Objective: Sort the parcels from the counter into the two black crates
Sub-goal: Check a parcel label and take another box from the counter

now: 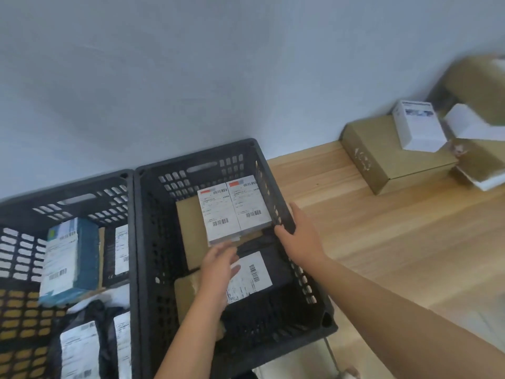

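Black plastic under my palm: my left hand (218, 269) lies flat, fingers straight, on the black parcel (274, 257) and its white label, inside the right crate (153, 242). Just beyond that hand sit two white-labelled boxes (235, 209) side by side on brown cardboard (188, 231). My right hand (303, 236) grips that crate's right wall, thumb inside, fingers outside. Left of my left hand stands the left crate (82, 187), holding a teal box (82, 255) and labelled bags. Well beyond my right hand, on the wooden desk (382, 242), lie a brown carton (382, 157) and a white box (418, 127) touching it
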